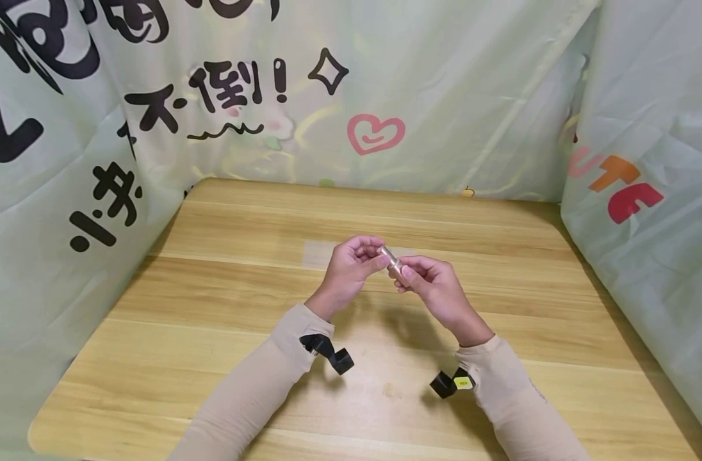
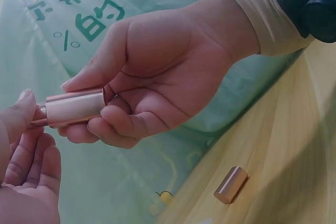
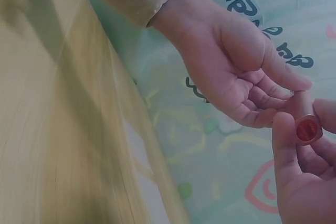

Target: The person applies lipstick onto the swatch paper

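Note:
A shiny rose-gold lipstick tube [image 1: 392, 259] is held above the table between both hands. My left hand [image 1: 348, 267] pinches its narrower end between thumb and fingers. The wider base is gripped by my right hand [image 1: 439, 288], with the thumb along its side. In the left wrist view, the base [image 2: 76, 107] shows between the right thumb and fingers. A round red patch on the base's end [image 3: 308, 130] faces the right wrist camera. A loose rose-gold cap [image 2: 231, 184] lies on its side on the table in the left wrist view.
The wooden table [image 1: 212, 358] has rounded corners. Printed pale-green cloth [image 1: 472, 83] stands behind it and along both sides. A pale rectangular patch [image 1: 318, 254] marks the tabletop behind the hands. Small black cameras [image 1: 342, 362] jut from both wrists.

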Tool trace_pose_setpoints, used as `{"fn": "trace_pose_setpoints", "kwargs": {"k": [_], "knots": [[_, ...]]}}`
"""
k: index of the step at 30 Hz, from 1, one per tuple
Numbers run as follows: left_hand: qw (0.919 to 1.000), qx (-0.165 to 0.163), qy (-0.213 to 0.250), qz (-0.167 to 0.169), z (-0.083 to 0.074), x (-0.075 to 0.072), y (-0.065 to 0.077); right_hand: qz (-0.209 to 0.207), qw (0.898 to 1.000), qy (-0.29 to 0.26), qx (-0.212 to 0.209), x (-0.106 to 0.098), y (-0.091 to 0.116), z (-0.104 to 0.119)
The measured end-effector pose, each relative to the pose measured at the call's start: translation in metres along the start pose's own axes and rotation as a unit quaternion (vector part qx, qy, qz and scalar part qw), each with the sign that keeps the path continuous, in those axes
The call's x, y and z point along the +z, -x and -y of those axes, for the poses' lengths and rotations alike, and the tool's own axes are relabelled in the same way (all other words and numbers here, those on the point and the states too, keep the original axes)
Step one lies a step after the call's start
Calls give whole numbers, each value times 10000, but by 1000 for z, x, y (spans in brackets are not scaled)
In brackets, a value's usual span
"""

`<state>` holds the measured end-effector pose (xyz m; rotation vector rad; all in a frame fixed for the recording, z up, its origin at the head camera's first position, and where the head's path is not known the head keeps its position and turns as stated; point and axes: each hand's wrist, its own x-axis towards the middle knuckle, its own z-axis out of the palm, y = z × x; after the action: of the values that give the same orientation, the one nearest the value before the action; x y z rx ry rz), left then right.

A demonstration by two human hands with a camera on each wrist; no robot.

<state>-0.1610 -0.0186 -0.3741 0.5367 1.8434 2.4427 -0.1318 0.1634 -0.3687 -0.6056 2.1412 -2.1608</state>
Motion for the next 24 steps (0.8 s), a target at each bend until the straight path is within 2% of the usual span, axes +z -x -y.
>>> {"fn": "trace_pose_setpoints", "kwargs": {"k": [4,8,16,24], "knots": [[9999,9,100,120,-1,-2,0,367,9964,-768,51,1,0,0],[9994,44,259,213,-1,-3,0,763,9827,-1685,77,3,0,0],[9992,111,306,240,-2,-3,0,1154,9663,-2292,217,2,-2,0],[9981,182,404,423,-2,-4,2,1487,9545,-2538,502,2,-2,2]]}}
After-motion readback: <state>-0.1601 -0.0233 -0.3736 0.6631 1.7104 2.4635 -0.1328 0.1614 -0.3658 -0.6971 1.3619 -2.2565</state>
